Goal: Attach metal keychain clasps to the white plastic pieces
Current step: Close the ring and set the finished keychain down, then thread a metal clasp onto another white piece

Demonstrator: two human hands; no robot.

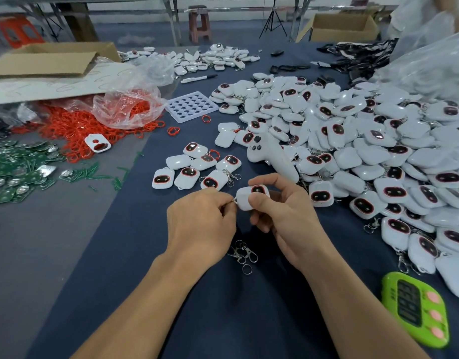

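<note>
My left hand (pixel 200 221) is curled, knuckles up, its fingertips pinching a small metal clasp (pixel 235 200) against the corner of a white piece (pixel 250 198). My right hand (pixel 283 216) grips that piece between thumb and bent fingers, with its dark oval face turned up. Both forearms come in low over the blue cloth (pixel 119 255), which lies bare around my wrists. A few loose clasps (pixel 242 253) lie just under my hands. A small group of pieces (pixel 197 169) sits just beyond my left hand. The big pile (pixel 365 141) crowds the right side, close to my right hand. A green timer (pixel 415 309) lies near my right forearm, and red rings (pixel 75 130) lie well off to the left.
</note>
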